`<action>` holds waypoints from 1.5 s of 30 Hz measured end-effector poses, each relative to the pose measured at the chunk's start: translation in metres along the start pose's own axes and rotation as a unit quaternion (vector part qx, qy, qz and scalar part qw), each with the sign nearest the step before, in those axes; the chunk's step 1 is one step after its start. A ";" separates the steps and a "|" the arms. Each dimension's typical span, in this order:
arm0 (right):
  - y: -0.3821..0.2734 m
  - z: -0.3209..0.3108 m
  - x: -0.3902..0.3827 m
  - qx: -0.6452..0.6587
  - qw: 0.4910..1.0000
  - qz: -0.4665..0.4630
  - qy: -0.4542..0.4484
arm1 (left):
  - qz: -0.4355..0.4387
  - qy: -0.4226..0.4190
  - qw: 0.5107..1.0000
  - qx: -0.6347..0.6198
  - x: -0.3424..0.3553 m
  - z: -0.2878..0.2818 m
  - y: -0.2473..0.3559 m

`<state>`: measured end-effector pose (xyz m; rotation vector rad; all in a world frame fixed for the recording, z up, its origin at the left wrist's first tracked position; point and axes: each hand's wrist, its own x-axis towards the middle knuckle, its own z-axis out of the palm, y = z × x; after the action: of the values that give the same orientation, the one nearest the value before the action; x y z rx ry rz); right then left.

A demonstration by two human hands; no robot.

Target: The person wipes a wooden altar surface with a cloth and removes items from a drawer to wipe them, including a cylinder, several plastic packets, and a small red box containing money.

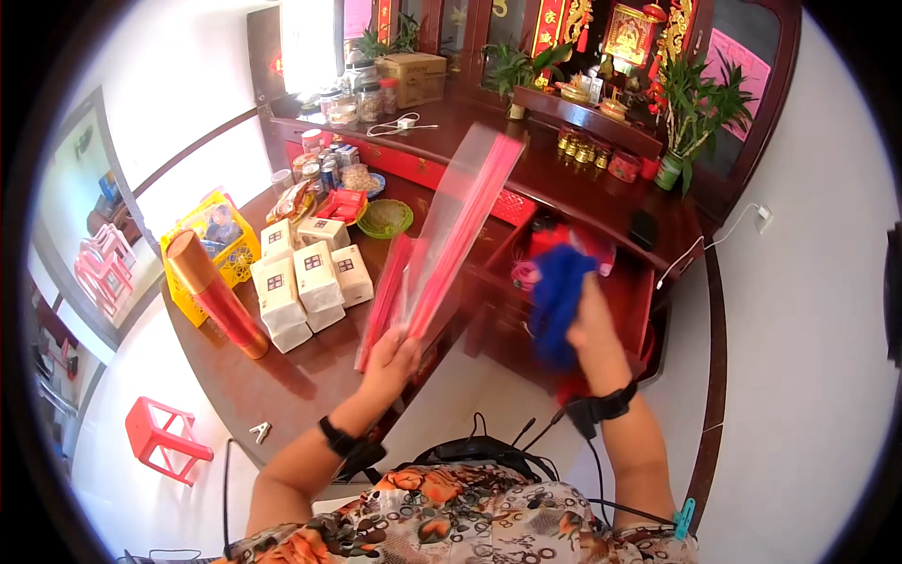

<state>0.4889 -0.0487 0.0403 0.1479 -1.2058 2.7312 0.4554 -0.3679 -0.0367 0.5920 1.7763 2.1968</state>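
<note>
Bench [221,381] seen left of the open drawer [628,299]. Drawer contents partly covered from view by the cloth; could be snagged or dragged out if the cloth is swept low. Long pink-and-clear plastic sleeves [465,221] held left of the drawer, lower end gripped by the closed fingers of the left hand [392,360]; far end unsupported, so sagging or slipping could be caused by a loosened grip. Red-and-gold tube [216,296] stood farthest left of the drawer; could be toppled by a bump. White tissue packs [315,277] piled left of the drawer, nearer than the tube; could be knocked if the sleeves are swung. Blue cloth [561,305] bunched at the drawer, gripped by the right hand [586,320]; separate fingers blurred, clearance above drawer cannot be told.
</note>
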 end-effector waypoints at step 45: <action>0.042 0.035 -0.010 -0.273 0.945 0.148 -0.106 | 0.006 -0.124 0.981 0.147 0.013 0.053 -0.002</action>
<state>0.4924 -0.1038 0.0318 0.2092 -2.1498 2.5292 0.4682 -0.3155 -0.0271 0.8966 1.9730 1.7849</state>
